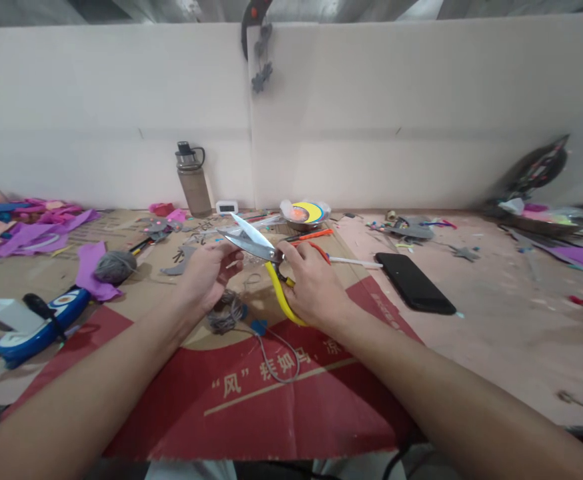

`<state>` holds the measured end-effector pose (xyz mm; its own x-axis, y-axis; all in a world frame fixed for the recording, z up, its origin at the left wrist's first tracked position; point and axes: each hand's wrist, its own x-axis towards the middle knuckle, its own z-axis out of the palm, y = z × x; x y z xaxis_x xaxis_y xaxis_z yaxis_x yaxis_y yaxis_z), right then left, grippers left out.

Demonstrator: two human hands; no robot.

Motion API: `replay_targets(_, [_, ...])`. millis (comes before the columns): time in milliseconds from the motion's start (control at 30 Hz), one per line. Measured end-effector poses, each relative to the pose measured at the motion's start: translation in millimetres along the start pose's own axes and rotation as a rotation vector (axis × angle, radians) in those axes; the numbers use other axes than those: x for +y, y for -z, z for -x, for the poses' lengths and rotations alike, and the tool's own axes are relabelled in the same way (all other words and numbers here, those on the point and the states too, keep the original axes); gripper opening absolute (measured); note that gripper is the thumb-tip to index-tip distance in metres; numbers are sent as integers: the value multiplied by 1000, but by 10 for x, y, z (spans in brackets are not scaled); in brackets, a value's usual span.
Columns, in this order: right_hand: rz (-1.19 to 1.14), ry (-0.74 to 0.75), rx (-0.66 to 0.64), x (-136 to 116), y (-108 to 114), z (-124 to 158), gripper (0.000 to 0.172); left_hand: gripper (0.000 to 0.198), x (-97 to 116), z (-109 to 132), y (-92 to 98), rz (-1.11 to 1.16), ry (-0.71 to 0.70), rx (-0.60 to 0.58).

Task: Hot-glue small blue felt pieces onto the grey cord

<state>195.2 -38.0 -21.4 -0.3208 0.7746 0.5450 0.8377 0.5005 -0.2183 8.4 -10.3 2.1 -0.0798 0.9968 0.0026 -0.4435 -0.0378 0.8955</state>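
Note:
My right hand (316, 283) is wrapped round the handles of a pair of scissors (259, 245) with yellow and orange grips. Their blades are parted and point left, toward my left hand (210, 275). Its fingers are curled together beside the blades, and whatever they pinch is too small or hidden to name. Below the hands a loose bundle of grey yarn (225, 313) lies on a red and brown cardboard sheet (291, 420), with a strand looping over the printed characters. A small blue piece (259, 327) rests close to the yarn.
A black phone (414, 283) lies to the right. At the back stand a water bottle (193, 180) and a small bowl (306, 217). Purple felt (34, 237), a grey yarn ball (115, 267) and a blue glue-tape-like object (44, 333) are on the left. Grey scraps (409, 230) lie back right.

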Motion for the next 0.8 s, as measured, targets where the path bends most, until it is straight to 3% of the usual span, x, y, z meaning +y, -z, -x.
replay_targets(300, [74,-3,-20,25,-17,-13,52,5,-13,25,-16,116,-29,-128])
replay_targets(800, [21,-46,-84,17,38,-29,49,5,-23,26,-22,115,-29,-144])
